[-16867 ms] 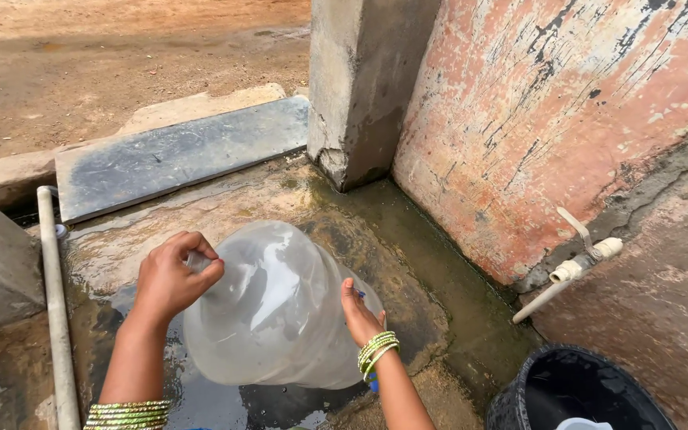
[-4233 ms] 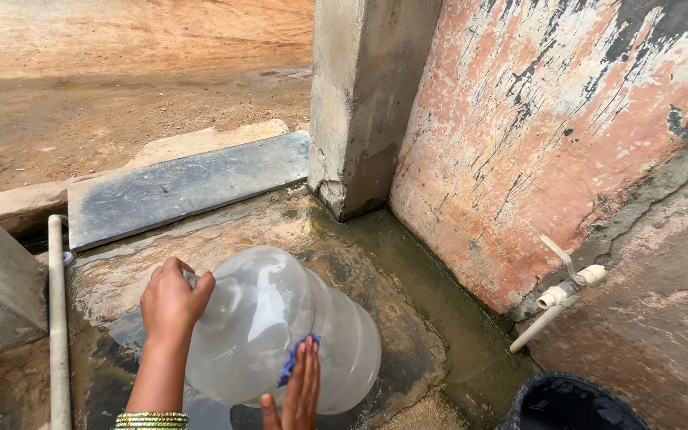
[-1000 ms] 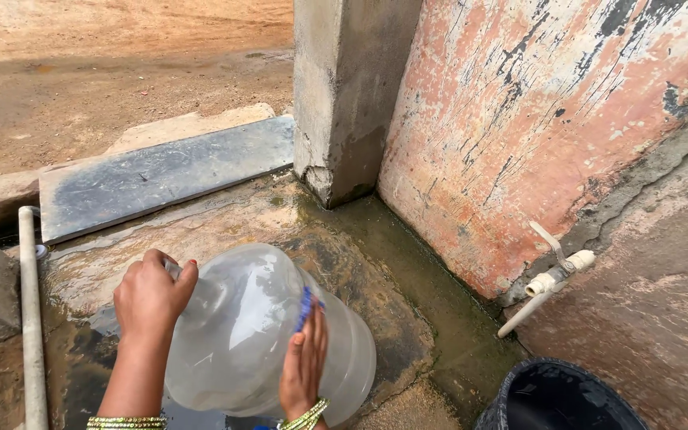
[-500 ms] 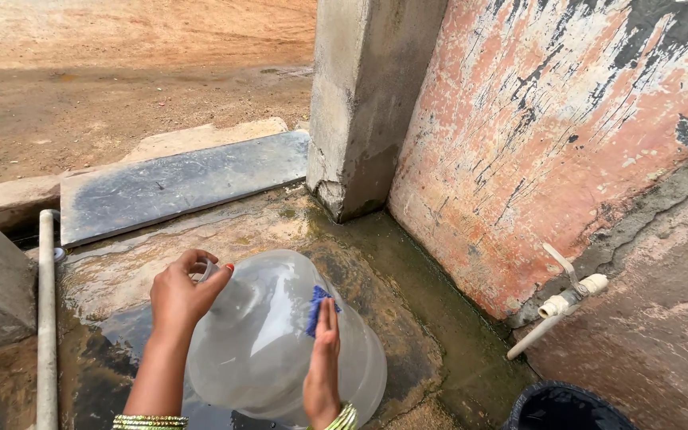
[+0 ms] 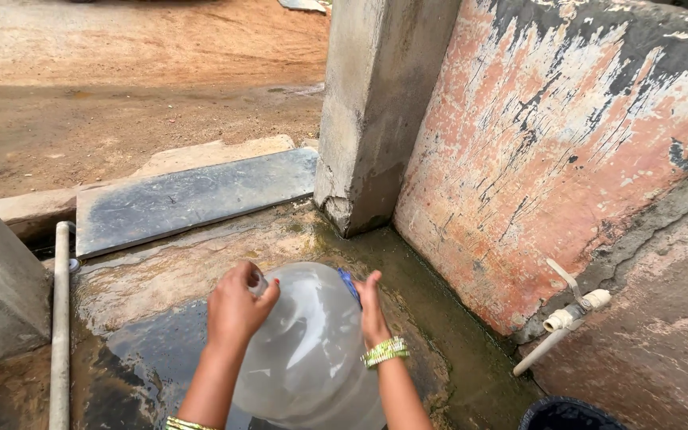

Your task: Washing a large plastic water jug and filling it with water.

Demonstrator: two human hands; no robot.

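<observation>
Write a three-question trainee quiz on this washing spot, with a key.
1. True or false: the left hand grips the neck of the clear jug.
2. Where is the white tap? A) on the wall at right B) above the jug C) on the grey slab
3. Fill in: the right hand presses a ___ scrubber on the jug.

Key: 1 true; 2 A; 3 blue.

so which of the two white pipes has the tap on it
The short white pipe slanting out of the wall on the right carries the tap; the long white pipe on the left is plain.
</observation>
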